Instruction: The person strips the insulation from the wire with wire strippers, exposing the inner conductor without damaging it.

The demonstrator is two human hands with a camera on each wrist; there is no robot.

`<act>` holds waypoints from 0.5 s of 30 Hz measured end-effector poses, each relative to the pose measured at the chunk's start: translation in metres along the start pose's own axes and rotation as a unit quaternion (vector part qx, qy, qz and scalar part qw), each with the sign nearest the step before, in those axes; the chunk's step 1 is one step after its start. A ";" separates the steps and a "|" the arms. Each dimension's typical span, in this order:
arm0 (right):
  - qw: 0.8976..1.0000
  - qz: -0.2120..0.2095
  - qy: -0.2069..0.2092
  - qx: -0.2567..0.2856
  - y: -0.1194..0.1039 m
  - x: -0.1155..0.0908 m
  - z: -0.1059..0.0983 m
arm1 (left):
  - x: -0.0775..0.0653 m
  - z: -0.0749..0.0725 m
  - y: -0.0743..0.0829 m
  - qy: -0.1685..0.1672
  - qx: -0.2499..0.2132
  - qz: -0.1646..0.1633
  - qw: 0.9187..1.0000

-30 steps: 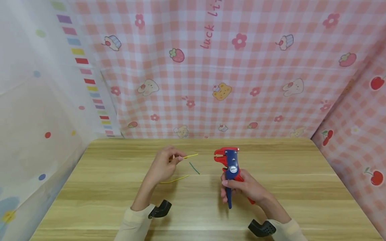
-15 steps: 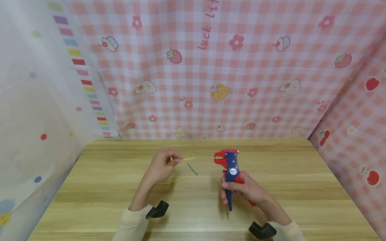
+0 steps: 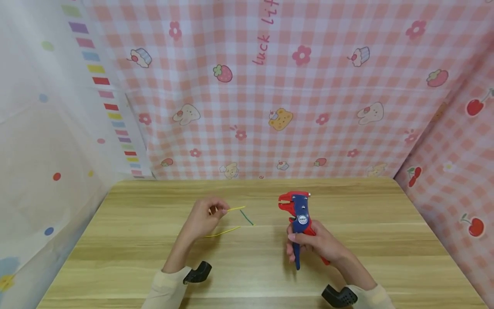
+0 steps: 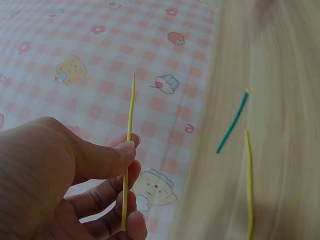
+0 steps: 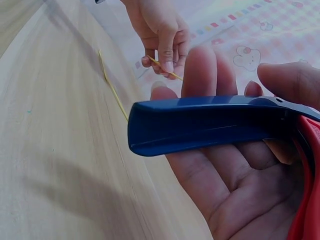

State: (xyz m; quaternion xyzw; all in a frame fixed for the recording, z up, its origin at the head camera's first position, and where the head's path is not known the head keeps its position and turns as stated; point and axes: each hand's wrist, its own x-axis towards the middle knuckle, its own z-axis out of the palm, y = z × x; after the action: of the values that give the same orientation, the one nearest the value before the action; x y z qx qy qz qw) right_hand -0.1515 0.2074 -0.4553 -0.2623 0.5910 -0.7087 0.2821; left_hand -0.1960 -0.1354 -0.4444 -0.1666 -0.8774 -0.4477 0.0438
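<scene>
My left hand (image 3: pixel 203 218) pinches a short yellow wire (image 4: pixel 129 117) between thumb and fingers, above the left of the table. A thin bare strand sticks out of that wire's upper end in the left wrist view. My right hand (image 3: pixel 318 242) grips a red and blue wire stripper (image 3: pixel 301 214) by its handles, the red jaws pointing left and apart. A wide gap separates the stripper from the held wire. On the table lie a short green wire (image 3: pixel 247 217) and a second, longer yellow wire (image 3: pixel 224 233), partly behind my left wrist.
The wooden table (image 3: pixel 247 270) meets a pink checked cloth (image 3: pixel 247 94) at its back edge. A pale cloth (image 3: pixel 69 141) hangs on the left, another checked cloth (image 3: pixel 459 171) on the right. Tiny green specks (image 5: pixel 29 111) dot the tabletop.
My left hand has come slightly nearer and to the left, bringing the pinched yellow wire with it. My right hand has shifted a little to the right with the wire stripper.
</scene>
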 end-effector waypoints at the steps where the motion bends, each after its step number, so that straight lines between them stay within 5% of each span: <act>1: 1.000 0.000 0.003 -0.003 0.001 -0.001 -0.001 | -0.001 0.000 -0.002 -0.001 0.002 -0.003 1.000; 15: 0.999 0.025 0.040 -0.013 0.007 -0.007 -0.010 | -0.011 0.001 -0.023 -0.016 0.007 -0.063 0.998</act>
State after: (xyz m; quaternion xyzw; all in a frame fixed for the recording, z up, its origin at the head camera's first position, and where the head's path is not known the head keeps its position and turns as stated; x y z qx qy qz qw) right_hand -0.1529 0.2183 -0.4642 -0.2227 0.6173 -0.7038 0.2721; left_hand -0.1932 -0.1499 -0.4658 -0.1182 -0.8900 -0.4403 0.0028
